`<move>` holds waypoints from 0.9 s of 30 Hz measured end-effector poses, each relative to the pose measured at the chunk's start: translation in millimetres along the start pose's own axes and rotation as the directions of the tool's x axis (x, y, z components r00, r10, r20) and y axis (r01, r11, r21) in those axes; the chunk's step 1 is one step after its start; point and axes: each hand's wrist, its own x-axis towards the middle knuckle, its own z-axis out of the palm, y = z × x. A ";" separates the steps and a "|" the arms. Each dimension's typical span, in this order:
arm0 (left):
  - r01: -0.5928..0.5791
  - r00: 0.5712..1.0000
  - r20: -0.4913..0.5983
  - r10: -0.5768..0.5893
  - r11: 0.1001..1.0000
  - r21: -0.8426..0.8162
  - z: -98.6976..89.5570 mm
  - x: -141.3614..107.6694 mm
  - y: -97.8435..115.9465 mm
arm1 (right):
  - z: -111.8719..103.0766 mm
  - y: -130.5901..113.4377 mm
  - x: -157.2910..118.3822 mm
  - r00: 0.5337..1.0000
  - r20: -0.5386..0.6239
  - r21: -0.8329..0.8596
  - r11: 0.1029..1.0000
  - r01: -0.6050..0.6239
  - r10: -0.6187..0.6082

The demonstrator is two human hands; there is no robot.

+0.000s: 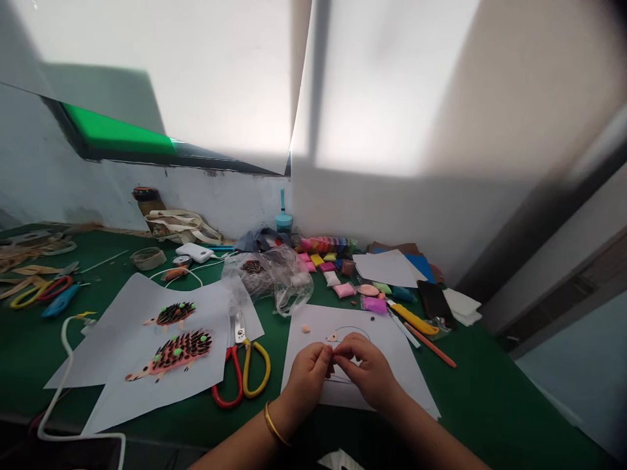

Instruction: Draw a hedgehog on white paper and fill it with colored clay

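My left hand (309, 371) and my right hand (365, 367) meet over a white sheet of paper (411, 385), thumbs and fingertips pinched together. Whatever lies between the fingertips is too small and hidden to name. Beneath them the sheet carries a line drawing with a curved back, partly covered by my hands. Its pointed head (332, 337) is filled in with pale pink clay. A small lump of pale clay (306, 328) sits on the paper to the left, and a tiny dark piece (372, 319) lies near the upper right edge.
Scissors with red and yellow handles (241, 372) lie left of the sheet. Beyond them are papers bearing finished hedgehog pictures (179, 352). Coloured clay packets (345, 290), a plastic bag (269, 277), a yellow cutter (415, 320) and an orange pencil (431, 346) surround the sheet.
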 end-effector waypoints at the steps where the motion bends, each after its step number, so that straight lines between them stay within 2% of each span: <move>1: 0.001 1.000 0.000 -0.001 1.000 0.002 0.1 0.2 -0.4 | 0.9 0.2 -0.2 1.000 -0.003 -0.004 1.000 0.000 -0.001; 7: -0.019 1.000 0.015 0.018 0.999 0.026 -0.2 0.6 -1.5 | 1.9 0.3 -0.7 1.000 -0.008 -0.034 0.999 0.001 -0.001; 14: -0.034 0.999 -0.023 0.035 0.999 0.029 -1.2 -1.1 -3.8 | -0.9 5.4 0.2 0.995 -0.034 0.013 0.996 -0.090 0.090; 19: -0.059 0.997 -0.033 0.065 0.985 0.163 -1.8 -2.2 -6.0 | -1.7 5.9 0.0 0.989 -0.038 0.036 0.990 -0.138 0.140; 24: -0.063 0.996 -0.044 0.073 0.977 0.202 -0.9 -3.1 -5.1 | -2.0 4.3 -1.1 0.981 0.016 0.098 0.976 -0.192 0.192; 27: -0.131 0.989 -0.037 0.140 0.975 0.177 -0.9 -4.2 -1.8 | -2.9 4.7 -0.8 0.968 0.085 0.213 0.945 -0.250 0.237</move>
